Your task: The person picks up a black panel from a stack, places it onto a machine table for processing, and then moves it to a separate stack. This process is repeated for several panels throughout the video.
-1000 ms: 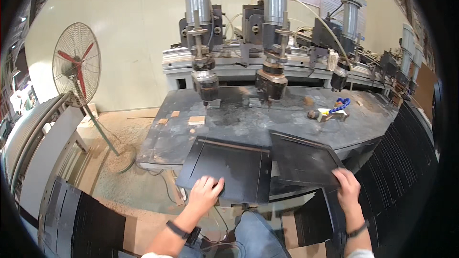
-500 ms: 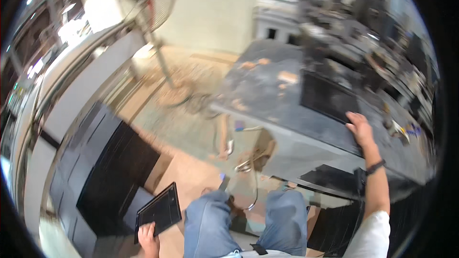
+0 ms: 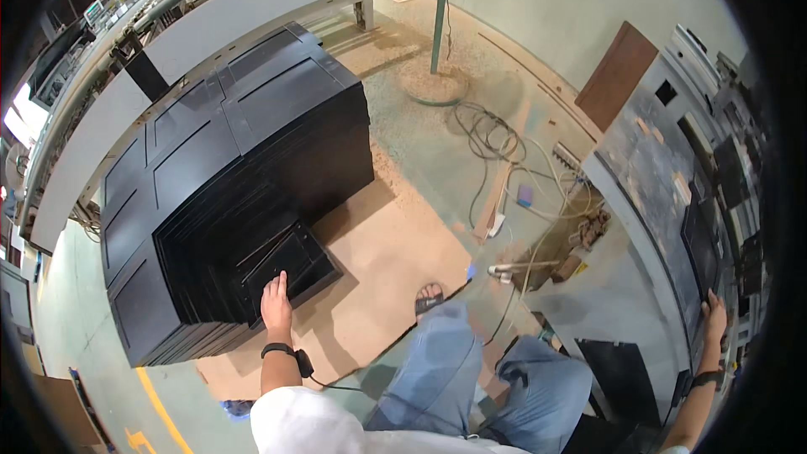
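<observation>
Right now your left hand (image 3: 276, 301) lies flat, fingers together, on the near edge of a small black panel (image 3: 290, 265) that leans at a tilt on the low tier of the black panel stack (image 3: 227, 176) to your left. It presses on the panel rather than gripping it, as far as the view shows. Your right hand (image 3: 714, 313) is far off at the right, resting on the near edge of the desk (image 3: 647, 193), beside a dark panel (image 3: 699, 245) lying there; whether its fingers curl around anything you cannot tell from this angle.

Watch the reach. You are stretched between two places well apart, so your weight is split and your balance is thin. Since the small panel sits canted, not flush with the sheets under it, a push from a flat palm could slide it off onto the cardboard sheet (image 3: 387, 277) on the floor and chip an edge.

Mind your feet as well. Your sandalled foot (image 3: 429, 296) stands near loose cables (image 3: 504, 176) and scraps on the dusty floor, and a step back toward the desk could catch one.
</observation>
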`<move>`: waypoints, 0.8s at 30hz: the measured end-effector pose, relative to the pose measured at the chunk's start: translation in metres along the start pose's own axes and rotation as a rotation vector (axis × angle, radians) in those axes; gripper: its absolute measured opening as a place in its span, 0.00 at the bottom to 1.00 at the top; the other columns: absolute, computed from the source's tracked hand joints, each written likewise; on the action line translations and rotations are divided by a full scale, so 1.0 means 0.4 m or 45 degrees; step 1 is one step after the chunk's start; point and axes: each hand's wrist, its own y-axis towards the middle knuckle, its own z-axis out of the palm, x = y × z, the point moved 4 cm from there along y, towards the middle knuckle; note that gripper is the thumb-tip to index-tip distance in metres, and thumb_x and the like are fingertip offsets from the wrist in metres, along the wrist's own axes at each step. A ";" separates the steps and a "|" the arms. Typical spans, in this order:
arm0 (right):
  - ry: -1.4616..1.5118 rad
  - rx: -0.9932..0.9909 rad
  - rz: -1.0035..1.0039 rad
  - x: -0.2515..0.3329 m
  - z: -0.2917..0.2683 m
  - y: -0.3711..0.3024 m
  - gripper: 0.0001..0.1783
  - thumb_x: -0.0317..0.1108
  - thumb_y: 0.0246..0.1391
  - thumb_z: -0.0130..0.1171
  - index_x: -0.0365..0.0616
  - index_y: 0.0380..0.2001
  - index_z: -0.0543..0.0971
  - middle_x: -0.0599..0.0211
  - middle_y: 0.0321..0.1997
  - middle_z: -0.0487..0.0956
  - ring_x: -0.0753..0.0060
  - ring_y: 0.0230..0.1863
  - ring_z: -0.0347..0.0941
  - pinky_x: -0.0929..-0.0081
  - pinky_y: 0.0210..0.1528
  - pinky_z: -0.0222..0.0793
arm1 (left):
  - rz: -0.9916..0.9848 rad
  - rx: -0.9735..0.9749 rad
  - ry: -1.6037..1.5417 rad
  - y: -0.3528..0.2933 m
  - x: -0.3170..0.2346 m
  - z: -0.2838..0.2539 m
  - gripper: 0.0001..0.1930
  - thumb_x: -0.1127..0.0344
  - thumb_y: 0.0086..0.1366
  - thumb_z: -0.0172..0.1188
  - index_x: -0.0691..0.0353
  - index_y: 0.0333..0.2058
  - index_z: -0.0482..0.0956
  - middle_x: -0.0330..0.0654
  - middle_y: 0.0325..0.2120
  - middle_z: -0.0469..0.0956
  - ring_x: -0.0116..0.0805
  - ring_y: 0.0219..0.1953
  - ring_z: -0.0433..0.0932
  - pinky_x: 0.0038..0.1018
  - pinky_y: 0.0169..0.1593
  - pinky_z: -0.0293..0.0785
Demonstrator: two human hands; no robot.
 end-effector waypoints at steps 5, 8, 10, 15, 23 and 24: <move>-0.121 0.101 0.049 0.060 -0.019 -0.002 0.26 0.28 0.47 0.59 0.43 0.53 0.74 0.46 0.47 0.76 0.45 0.50 0.72 0.62 0.52 0.66 | -0.216 0.258 0.315 -0.051 0.114 0.182 0.33 0.69 0.59 0.54 0.55 0.64 0.55 0.46 0.62 0.57 0.56 0.61 0.59 0.46 0.62 0.59; -0.034 0.058 -0.001 0.021 -0.040 -0.038 0.28 0.31 0.45 0.61 0.48 0.54 0.74 0.48 0.43 0.78 0.46 0.45 0.74 0.60 0.47 0.69 | -0.452 0.749 0.155 -0.041 0.163 0.255 0.43 0.58 0.56 0.63 0.55 0.66 0.48 0.46 0.67 0.48 0.58 0.63 0.56 0.46 0.62 0.61; -0.221 0.092 0.067 0.028 -0.064 -0.056 0.27 0.35 0.47 0.61 0.51 0.54 0.74 0.49 0.43 0.78 0.47 0.45 0.74 0.60 0.46 0.69 | -0.311 0.691 0.210 -0.017 0.134 0.260 0.35 0.64 0.60 0.55 0.55 0.65 0.52 0.46 0.66 0.52 0.57 0.62 0.57 0.43 0.62 0.61; 0.027 0.096 0.307 0.238 -0.145 -0.064 0.25 0.43 0.55 0.54 0.57 0.57 0.71 0.58 0.51 0.75 0.53 0.52 0.71 0.61 0.51 0.67 | -0.003 0.430 -0.025 0.039 -0.037 0.152 0.30 0.73 0.56 0.55 0.67 0.59 0.61 0.56 0.60 0.59 0.52 0.61 0.59 0.42 0.60 0.61; 0.131 -0.568 0.867 0.071 0.064 -0.840 0.47 0.40 0.40 0.69 0.33 0.61 0.58 0.45 0.64 0.60 0.43 0.65 0.55 0.56 0.65 0.53 | 0.632 -0.132 -0.686 0.250 -0.637 -0.315 0.31 0.55 0.63 0.57 0.62 0.61 0.62 0.58 0.54 0.66 0.55 0.53 0.68 0.41 0.55 0.67; 0.115 -0.273 1.171 0.071 0.130 -0.986 0.53 0.44 0.36 0.71 0.33 0.62 0.55 0.47 0.67 0.56 0.44 0.67 0.50 0.48 0.65 0.50 | 0.669 -0.097 -0.965 0.268 -0.725 -0.348 0.30 0.68 0.57 0.58 0.65 0.59 0.63 0.56 0.50 0.68 0.51 0.51 0.70 0.37 0.55 0.68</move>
